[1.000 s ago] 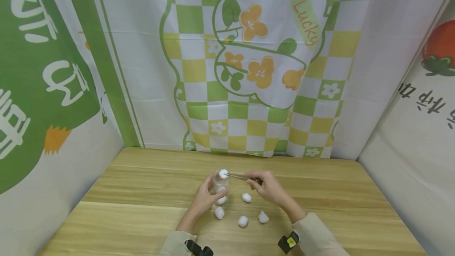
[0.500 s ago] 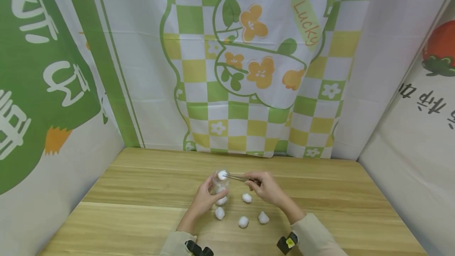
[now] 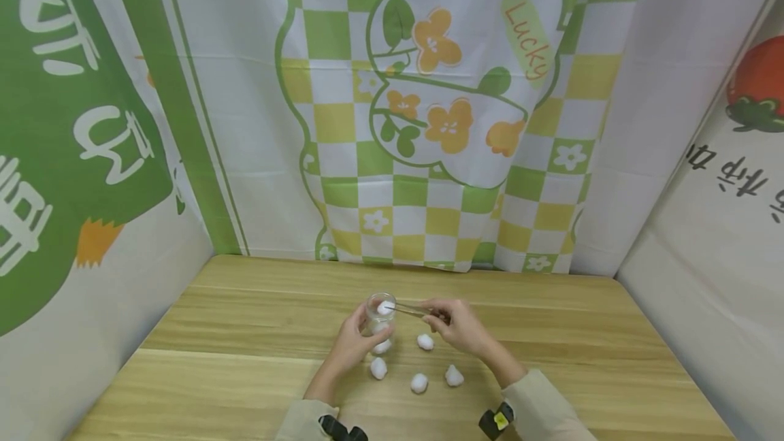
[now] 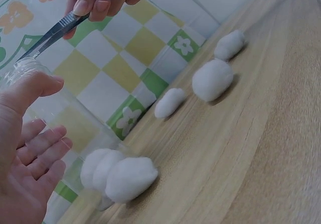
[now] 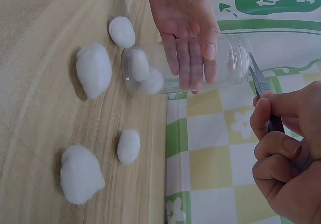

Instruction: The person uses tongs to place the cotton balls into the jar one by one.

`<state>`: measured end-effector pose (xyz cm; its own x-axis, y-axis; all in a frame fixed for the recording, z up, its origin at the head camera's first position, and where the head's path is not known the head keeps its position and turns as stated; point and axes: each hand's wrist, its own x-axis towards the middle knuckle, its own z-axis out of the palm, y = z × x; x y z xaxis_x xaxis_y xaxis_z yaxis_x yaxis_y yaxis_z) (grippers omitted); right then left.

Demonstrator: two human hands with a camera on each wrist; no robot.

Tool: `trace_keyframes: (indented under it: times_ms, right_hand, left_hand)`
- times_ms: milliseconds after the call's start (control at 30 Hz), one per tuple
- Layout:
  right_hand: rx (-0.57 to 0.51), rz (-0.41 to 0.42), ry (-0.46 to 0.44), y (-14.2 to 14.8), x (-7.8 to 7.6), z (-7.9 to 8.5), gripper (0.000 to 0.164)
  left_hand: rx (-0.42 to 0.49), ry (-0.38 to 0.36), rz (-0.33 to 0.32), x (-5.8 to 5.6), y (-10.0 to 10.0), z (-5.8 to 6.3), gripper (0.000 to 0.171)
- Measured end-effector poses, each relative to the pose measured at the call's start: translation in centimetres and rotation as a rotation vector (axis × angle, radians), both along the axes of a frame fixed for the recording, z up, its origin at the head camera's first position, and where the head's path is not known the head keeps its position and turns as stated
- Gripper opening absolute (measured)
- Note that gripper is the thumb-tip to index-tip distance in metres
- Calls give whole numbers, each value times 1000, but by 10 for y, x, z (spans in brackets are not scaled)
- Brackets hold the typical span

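My left hand (image 3: 354, 340) grips a clear jar (image 5: 233, 58) by its side, fingers and thumb around it. The jar stands upright on the table with cotton balls (image 5: 139, 65) at its bottom. In my right hand (image 3: 462, 325) is a pair of metal tweezers (image 5: 260, 81), pinched between thumb and fingers. Their tips reach into the jar's mouth, where a white cotton ball (image 3: 386, 307) sits just inside the rim; the prongs look spread apart in the head view. In the left wrist view the tweezers (image 4: 52, 34) slant down to the rim.
Several loose cotton balls lie on the wooden table (image 3: 257, 352) in front of and right of the jar, among them one cotton ball (image 3: 419, 382) nearest me and one pointed cotton ball (image 3: 454, 376). A printed cloth (image 3: 410, 223) hangs behind the table; more fabric hangs at both sides.
The cotton ball at the tweezers' tips has gone from above the rim down into the jar's mouth. The tweezers have dipped slightly, and their prongs have spread. My left hand stays put.
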<state>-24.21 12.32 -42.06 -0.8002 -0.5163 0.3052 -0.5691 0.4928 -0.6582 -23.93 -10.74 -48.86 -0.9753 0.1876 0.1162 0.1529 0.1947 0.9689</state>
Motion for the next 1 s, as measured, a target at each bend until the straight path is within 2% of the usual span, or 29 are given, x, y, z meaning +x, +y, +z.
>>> trace_keyframes:
  times_ms: [267, 700, 1000]
  right_hand:
    - [-24, 11, -24, 8, 2, -3, 25]
    - [-21, -17, -36, 16, 4, -4, 25]
    - [-31, -19, -55, 21, 7, -5, 27]
  left_hand:
    - [-3, 1, 7, 1, 1, -1, 71]
    - [38, 31, 5, -1, 2, -2, 61]
    - [55, 21, 6, 0, 2, -1, 62]
